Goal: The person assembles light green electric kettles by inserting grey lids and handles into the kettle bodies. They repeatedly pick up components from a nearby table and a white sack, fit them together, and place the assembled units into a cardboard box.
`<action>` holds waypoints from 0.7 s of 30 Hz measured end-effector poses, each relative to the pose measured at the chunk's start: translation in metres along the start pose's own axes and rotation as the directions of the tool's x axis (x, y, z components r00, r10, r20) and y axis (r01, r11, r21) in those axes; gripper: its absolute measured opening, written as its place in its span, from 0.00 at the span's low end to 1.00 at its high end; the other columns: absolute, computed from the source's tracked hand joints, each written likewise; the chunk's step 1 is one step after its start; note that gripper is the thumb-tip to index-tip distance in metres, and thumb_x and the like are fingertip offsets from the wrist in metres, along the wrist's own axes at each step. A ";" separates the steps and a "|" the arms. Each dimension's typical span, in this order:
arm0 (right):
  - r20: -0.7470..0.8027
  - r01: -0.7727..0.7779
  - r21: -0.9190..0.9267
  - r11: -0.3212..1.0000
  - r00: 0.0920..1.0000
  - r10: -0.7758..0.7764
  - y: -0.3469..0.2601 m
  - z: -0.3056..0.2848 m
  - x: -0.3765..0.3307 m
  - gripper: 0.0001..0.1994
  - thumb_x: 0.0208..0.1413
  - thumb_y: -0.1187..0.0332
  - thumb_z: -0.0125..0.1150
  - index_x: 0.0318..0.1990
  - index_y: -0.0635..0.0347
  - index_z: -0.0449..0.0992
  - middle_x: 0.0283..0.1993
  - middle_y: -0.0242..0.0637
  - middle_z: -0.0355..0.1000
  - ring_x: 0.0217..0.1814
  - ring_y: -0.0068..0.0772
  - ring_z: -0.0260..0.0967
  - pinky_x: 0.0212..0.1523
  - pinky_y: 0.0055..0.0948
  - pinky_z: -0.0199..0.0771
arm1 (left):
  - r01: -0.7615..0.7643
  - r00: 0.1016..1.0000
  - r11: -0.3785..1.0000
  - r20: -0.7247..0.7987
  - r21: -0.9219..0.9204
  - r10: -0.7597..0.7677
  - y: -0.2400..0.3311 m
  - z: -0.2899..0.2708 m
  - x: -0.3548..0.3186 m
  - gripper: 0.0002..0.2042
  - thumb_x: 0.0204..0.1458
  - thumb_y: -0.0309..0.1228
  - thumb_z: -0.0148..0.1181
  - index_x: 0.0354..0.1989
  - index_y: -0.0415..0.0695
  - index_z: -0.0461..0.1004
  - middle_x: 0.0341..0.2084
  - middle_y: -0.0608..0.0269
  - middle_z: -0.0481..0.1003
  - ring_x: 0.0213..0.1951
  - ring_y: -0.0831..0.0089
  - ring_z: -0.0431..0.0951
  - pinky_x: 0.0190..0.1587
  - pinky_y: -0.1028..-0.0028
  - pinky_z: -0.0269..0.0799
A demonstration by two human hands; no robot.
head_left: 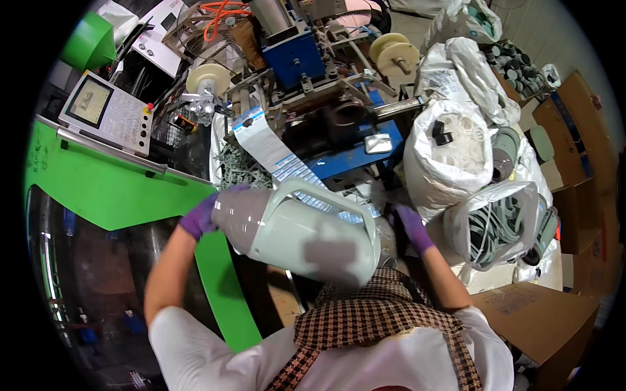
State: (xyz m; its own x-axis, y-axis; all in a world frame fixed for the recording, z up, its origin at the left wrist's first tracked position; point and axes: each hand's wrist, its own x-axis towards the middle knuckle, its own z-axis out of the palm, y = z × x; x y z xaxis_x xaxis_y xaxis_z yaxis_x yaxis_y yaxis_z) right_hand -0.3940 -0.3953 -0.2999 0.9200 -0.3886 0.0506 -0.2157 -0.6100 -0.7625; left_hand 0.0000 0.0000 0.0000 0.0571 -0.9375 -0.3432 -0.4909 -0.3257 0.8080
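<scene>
A large pale grey-green jug (306,238) with a long side handle lies tilted across the middle, its darker grey end to the left. My left hand (203,214), in a purple glove, is closed around that grey end. Beyond the jug's other end is my gloved right hand (412,228), apart from it and beside the white sack. Its fingertips point down toward dark, cluttered surroundings, and I cannot make out whether they hold anything. A strip of printed blue-and-white labels (270,150) runs down from the machine and passes behind the jug.
A blue-and-black machine (293,62) with reels stands ahead. At left are a control panel (107,111) and green machine casing (117,189). To the right stand a white sack of clear rings (456,146), a bag of grey-green handles (495,225) and cardboard boxes (538,313).
</scene>
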 end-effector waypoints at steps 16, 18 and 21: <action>0.084 -0.431 0.742 0.514 0.820 0.566 -0.080 0.000 -0.028 0.12 0.68 0.67 0.51 0.49 0.67 0.75 0.33 0.33 0.75 0.36 0.21 0.72 0.41 0.21 0.73 | 0.085 0.626 0.893 -0.721 0.442 0.297 -0.149 0.190 0.292 0.29 0.47 0.17 0.49 0.60 0.50 0.73 0.73 0.40 0.41 0.73 0.38 0.39 0.73 0.55 0.40; 0.101 -0.505 0.718 0.479 0.757 0.645 -0.082 -0.011 -0.044 0.12 0.68 0.67 0.51 0.48 0.66 0.76 0.35 0.32 0.76 0.37 0.20 0.71 0.43 0.21 0.71 | 0.127 0.646 0.877 -0.710 0.464 0.282 -0.143 0.187 0.318 0.30 0.46 0.16 0.49 0.60 0.55 0.73 0.73 0.39 0.41 0.72 0.34 0.39 0.73 0.51 0.40; -0.003 -0.468 0.752 0.464 0.702 0.712 -0.064 -0.035 -0.075 0.12 0.68 0.68 0.49 0.50 0.66 0.76 0.37 0.33 0.76 0.38 0.22 0.71 0.45 0.22 0.71 | 0.089 0.592 0.913 -0.758 0.398 0.272 -0.118 0.164 0.363 0.26 0.48 0.18 0.54 0.56 0.58 0.75 0.71 0.40 0.46 0.69 0.26 0.39 0.70 0.42 0.45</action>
State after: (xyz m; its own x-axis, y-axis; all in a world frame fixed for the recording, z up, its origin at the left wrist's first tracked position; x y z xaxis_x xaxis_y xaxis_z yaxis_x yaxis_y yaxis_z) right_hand -0.4609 -0.3509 -0.2322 0.4909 -0.7093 -0.5058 -0.2851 0.4178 -0.8626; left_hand -0.0637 -0.2815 -0.2986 0.5593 -0.7368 0.3799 -0.7889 -0.3324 0.5168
